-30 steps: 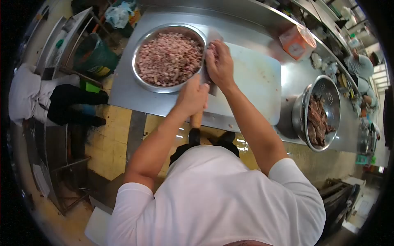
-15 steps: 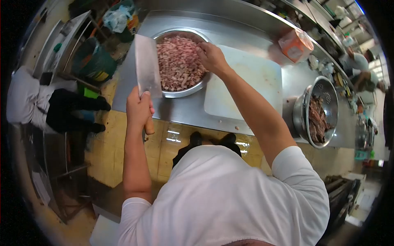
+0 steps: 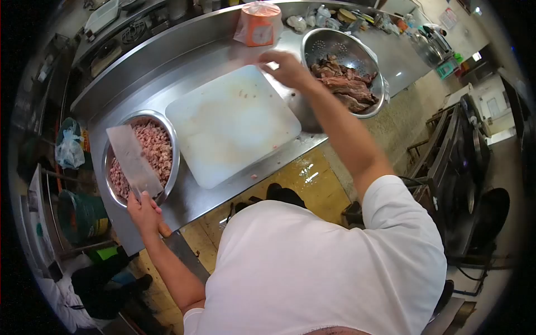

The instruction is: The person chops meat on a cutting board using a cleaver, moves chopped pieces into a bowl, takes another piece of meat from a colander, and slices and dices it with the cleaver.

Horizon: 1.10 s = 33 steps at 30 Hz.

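Note:
My left hand (image 3: 144,215) grips the wooden handle of a cleaver (image 3: 134,159), whose wide blade lies over a steel bowl (image 3: 175,146) of chopped meat (image 3: 154,146). My right hand (image 3: 283,68), somewhat blurred, is above the far right corner of a white cutting board (image 3: 223,128), its fingers curled apart with nothing between them. Right of that hand, a steel colander (image 3: 329,40) holds long pieces of dark meat (image 3: 347,85).
An orange box-shaped object in plastic (image 3: 261,25) stands by the counter's back wall. Small bags and items line the back right. A green bin (image 3: 81,216) and a person in dark trousers (image 3: 100,282) are at left.
The view has turned to the right. My right hand has left the meat bowl and moved right past the board. The cleaver first rose off the board and now is over the bowl.

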Each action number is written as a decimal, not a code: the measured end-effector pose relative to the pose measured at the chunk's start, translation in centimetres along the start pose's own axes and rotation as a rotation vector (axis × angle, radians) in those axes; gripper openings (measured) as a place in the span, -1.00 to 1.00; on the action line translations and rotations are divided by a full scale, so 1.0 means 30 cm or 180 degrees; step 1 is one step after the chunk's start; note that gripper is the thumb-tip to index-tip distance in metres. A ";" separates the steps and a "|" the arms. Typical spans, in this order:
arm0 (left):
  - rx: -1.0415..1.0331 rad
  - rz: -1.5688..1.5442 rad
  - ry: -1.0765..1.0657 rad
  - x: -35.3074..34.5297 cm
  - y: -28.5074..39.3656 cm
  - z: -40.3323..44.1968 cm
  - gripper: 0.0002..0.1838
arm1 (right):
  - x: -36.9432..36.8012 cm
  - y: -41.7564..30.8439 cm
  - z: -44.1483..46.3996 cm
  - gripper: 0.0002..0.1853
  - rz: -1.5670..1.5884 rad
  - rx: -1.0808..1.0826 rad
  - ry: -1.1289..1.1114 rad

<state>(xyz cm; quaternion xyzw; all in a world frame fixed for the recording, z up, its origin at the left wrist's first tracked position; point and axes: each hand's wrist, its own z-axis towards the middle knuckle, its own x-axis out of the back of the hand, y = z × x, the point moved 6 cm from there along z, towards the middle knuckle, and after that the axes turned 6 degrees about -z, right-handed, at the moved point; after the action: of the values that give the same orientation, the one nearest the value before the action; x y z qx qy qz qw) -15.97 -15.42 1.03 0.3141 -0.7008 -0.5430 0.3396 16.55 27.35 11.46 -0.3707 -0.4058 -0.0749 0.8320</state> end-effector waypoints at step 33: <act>0.0276 0.0483 -0.0973 -0.598 0.086 -0.206 -0.90 | 0.398 0.137 0.175 -0.55 0.0266 -0.0257 0.0069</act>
<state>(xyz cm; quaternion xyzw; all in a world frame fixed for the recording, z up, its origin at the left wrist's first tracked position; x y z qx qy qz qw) -0.84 -3.72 2.23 0.1885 -0.7888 -0.5264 0.2553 22.91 35.94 19.97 -0.4198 -0.3775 -0.0604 0.8232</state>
